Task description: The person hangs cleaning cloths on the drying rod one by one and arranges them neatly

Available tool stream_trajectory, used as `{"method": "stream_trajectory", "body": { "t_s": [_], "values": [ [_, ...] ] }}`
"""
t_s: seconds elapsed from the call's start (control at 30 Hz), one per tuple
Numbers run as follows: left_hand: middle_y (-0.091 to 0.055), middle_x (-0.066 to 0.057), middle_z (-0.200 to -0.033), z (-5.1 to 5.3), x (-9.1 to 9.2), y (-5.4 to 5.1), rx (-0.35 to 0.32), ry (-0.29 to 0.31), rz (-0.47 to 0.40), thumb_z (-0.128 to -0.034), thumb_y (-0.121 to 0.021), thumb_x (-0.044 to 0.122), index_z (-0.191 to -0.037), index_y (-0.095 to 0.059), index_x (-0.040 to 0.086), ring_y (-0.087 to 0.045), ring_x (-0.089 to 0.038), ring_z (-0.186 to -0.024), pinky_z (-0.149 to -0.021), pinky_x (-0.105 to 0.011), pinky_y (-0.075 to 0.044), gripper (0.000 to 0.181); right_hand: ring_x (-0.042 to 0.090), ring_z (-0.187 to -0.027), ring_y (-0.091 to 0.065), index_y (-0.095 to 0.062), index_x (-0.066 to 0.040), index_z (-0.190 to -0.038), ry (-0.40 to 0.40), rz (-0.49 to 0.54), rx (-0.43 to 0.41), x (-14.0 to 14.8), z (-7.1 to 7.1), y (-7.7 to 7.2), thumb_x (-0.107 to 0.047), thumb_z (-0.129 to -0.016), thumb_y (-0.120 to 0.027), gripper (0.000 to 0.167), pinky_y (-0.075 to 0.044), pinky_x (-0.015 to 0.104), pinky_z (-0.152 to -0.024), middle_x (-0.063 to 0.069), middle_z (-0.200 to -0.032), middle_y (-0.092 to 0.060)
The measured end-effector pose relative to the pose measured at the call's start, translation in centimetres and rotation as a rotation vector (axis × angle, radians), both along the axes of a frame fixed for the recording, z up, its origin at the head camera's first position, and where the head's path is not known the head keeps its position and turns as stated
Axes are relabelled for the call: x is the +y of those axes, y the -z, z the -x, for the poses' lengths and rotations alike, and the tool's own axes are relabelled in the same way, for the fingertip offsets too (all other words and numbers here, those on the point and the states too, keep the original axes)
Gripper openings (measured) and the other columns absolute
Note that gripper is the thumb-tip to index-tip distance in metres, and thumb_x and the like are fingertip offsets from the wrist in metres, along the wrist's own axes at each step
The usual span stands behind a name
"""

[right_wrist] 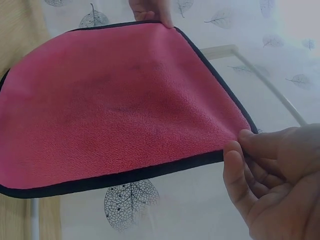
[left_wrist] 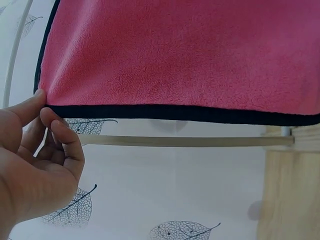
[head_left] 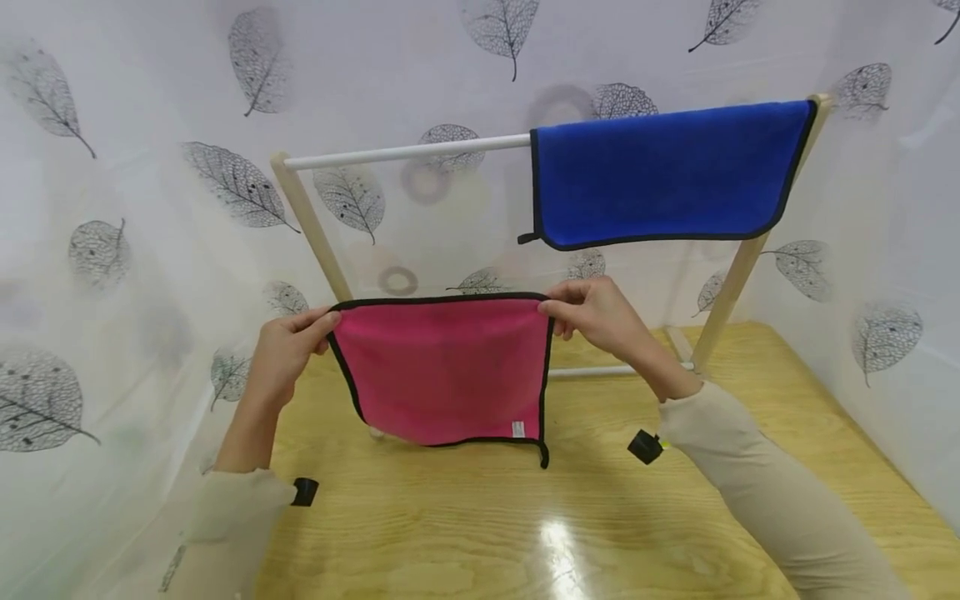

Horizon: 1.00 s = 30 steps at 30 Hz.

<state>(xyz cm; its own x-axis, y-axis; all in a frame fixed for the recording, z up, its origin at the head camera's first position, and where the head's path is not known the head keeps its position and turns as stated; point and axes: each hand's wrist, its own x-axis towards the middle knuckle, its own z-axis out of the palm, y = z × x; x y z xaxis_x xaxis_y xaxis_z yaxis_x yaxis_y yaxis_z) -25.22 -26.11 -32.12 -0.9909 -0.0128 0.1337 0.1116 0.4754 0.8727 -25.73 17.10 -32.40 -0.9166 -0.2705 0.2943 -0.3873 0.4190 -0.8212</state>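
Right wrist cam: we see our right hand [right_wrist: 280,175] pinching one corner of the pink cloth [right_wrist: 120,110], thumb and index at its black edging [right_wrist: 130,176]. Our left hand [right_wrist: 151,10], cut off at top, grips another corner. We've got cloth spread between them, pale rack frame [right_wrist: 272,90] and leaf-print sheet [right_wrist: 200,205] behind, wood surface [right_wrist: 15,25] upper left.

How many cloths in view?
2: pink cloth, top corners pinched by the left hand and right hand; blue cloth, draped over the white top bar, right side.
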Motion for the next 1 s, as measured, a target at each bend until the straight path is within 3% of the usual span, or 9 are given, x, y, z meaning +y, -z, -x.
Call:
{"method": "stream_trajectory", "body": {
  "t_s": [0.17,0.27,0.33,0.47,0.67,0.77,0.9,1.0],
  "values": [
    [-0.064,0.012,-0.074,0.3,0.2,-0.7,0.009,-0.026,-0.006,-0.1005,-0.066,0.046,-0.141,-0.063,0.005,-0.058,-0.008,-0.077,-0.069,-0.022,-0.043,0.058,0.024,-0.066,-0.068,-0.076,0.000,-0.111,0.002,-0.003,0.010,-0.2,0.3,-0.9,-0.018,-0.099,-0.072,0.022,-0.058,0.030,-0.061,0.011,-0.077,-0.072],
    [-0.065,0.011,-0.076,0.5,0.2,-1.2,0.015,-0.031,-0.012,-0.0998,-0.066,0.048,-0.141,-0.063,0.004,-0.059,-0.008,-0.079,-0.082,-0.021,-0.044,0.061,0.021,-0.065,-0.068,-0.076,0.001,-0.111,0.002,-0.009,0.033,-0.3,0.4,-1.8,-0.016,-0.099,-0.072,0.021,-0.058,0.029,-0.061,0.011,-0.078,-0.072],
    [-0.065,0.010,-0.078,0.6,0.2,-1.6,0.026,-0.042,-0.015,-0.0997,-0.066,0.049,-0.140,-0.063,0.004,-0.059,-0.009,-0.079,-0.083,-0.022,-0.046,0.061,0.021,-0.064,-0.068,-0.076,0.002,-0.112,0.003,-0.015,0.046,-0.3,0.4,-2.4,-0.016,-0.100,-0.071,0.022,-0.057,0.028,-0.061,0.012,-0.079,-0.072],
    [-0.064,0.011,-0.087,1.0,0.3,-2.5,0.067,-0.053,-0.038,-0.1001,-0.066,0.045,-0.138,-0.064,0.000,-0.059,-0.006,-0.077,-0.079,-0.017,-0.050,0.059,0.020,-0.064,-0.068,-0.075,0.003,-0.113,0.006,-0.011,0.058,-0.4,0.5,-3.7,-0.015,-0.100,-0.071,0.022,-0.057,0.027,-0.061,0.014,-0.080,-0.073],
    [-0.067,0.014,-0.077,1.6,0.7,-4.1,0.121,-0.053,-0.096,-0.0986,-0.071,0.037,-0.134,-0.065,-0.004,-0.059,-0.004,-0.071,-0.072,-0.015,-0.053,0.055,0.022,-0.063,-0.067,-0.076,0.001,-0.114,0.034,0.016,0.072,-0.3,0.6,-5.4,-0.014,-0.099,-0.073,0.022,-0.056,0.026,-0.057,0.013,-0.076,-0.072],
    [-0.069,0.017,-0.081,1.8,0.6,-4.8,0.122,-0.063,-0.108,-0.0980,-0.072,0.035,-0.135,-0.065,-0.004,-0.059,-0.004,-0.072,-0.073,-0.014,-0.052,0.054,0.022,-0.062,-0.067,-0.076,0.000,-0.115,0.046,0.021,0.078,-0.3,0.8,-6.2,-0.015,-0.099,-0.073,0.022,-0.053,0.025,-0.053,0.012,-0.075,-0.071],
    [-0.069,0.019,-0.085,1.9,0.4,-5.8,0.099,-0.101,-0.123,-0.0970,-0.073,0.037,-0.133,-0.069,0.003,-0.059,-0.003,-0.073,-0.075,-0.014,-0.050,0.049,0.022,-0.063,-0.067,-0.076,0.001,-0.116,0.050,0.030,0.076,-0.8,1.0,-7.3,-0.014,-0.098,-0.073,0.023,-0.052,0.026,-0.053,0.013,-0.076,-0.071],
    [-0.065,0.018,-0.075,2.0,0.3,-6.6,0.093,-0.143,-0.122,-0.0953,-0.074,0.041,-0.124,-0.075,0.015,-0.057,-0.003,-0.069,-0.079,-0.018,-0.047,0.039,0.022,-0.063,-0.067,-0.076,0.002,-0.115,0.052,0.055,0.074,-1.4,1.3,-8.0,-0.012,-0.097,-0.074,0.022,-0.057,0.027,-0.058,0.014,-0.078,-0.072]
  ]
}}
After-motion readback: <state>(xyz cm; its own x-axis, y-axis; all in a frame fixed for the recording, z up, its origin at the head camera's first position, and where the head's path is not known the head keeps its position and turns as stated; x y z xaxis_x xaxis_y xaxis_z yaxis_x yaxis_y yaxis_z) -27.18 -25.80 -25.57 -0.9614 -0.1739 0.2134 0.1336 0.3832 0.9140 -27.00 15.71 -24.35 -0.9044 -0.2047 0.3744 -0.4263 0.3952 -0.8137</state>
